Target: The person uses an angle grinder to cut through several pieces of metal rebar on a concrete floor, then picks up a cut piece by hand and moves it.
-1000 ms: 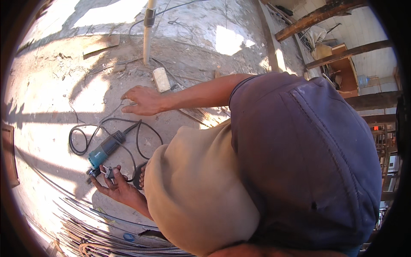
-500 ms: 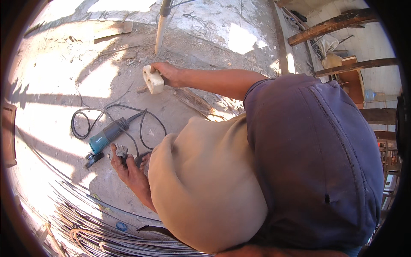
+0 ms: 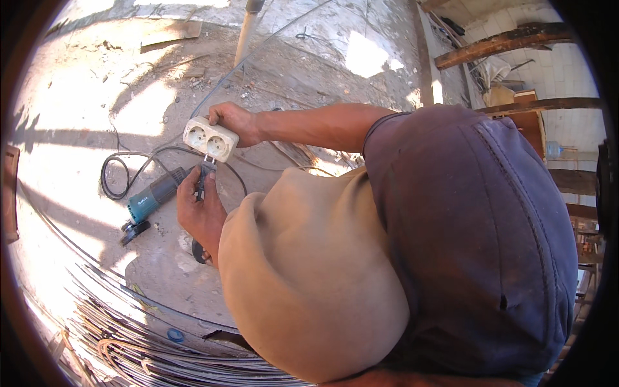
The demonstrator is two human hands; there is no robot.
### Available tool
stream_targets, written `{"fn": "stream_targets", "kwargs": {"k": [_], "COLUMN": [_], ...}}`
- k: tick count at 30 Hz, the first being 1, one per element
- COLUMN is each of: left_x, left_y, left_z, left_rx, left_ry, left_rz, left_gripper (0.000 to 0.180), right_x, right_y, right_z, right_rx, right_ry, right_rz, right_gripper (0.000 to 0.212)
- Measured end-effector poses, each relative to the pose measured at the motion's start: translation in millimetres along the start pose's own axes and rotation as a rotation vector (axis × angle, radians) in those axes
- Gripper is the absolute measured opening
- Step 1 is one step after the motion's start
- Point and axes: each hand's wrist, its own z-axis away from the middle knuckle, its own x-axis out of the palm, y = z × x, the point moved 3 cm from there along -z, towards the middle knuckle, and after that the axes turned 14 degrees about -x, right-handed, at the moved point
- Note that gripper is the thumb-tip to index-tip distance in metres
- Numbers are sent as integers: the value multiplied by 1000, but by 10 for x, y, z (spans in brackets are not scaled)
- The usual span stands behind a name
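Note:
My right hand (image 3: 235,122) grips a white double power socket (image 3: 211,138), thumb on top, both round outlets showing. A cable runs from its far side up past a post. Just below, my left hand (image 3: 201,216) pinches a grey two-pin plug (image 3: 207,168), its bare metal pins pointing at the socket's lower edge. The pins are visible outside the outlets; whether they touch the casing I cannot tell. On the ground left of my hands lies a teal and black angle grinder (image 3: 151,197), its disc end toward the lower left and its black cord (image 3: 111,174) looped beyond it.
A bundle of long metal rods (image 3: 148,358) lies at the lower left, with a small blue ring (image 3: 175,335) beside it. A wooden post (image 3: 245,39) stands at the far side. Wooden beams (image 3: 503,45) cross the upper right. Dusty ground (image 3: 174,277) surrounds the grinder.
My right hand has brought the socket nearer and turned its outlets into view. My left hand has raised the plug up to it. The socket's cable now stretches straighter across the ground.

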Motion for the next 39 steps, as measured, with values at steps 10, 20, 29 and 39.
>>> {"fn": "stream_targets", "kwargs": {"k": [10, 20, 29, 39], "left_x": [388, 553, 932, -54], "left_y": [346, 252, 81, 205], "left_z": [-351, -476, -566, 103], "left_rx": [263, 118, 147, 8], "left_ry": [-161, -102, -168, -18], "left_rz": [-461, -322, -154, 23], "left_gripper": [25, 15, 23, 27], "right_x": [-99, -187, -374, 116], "right_y": [-73, 50, -235, -674], "right_z": [36, -147, -128, 207], "right_rx": [-18, -122, -179, -850], "right_ry": [78, 60, 117, 238], "right_rz": [184, 420, 623, 1892], "right_gripper": [29, 25, 30, 55]}}
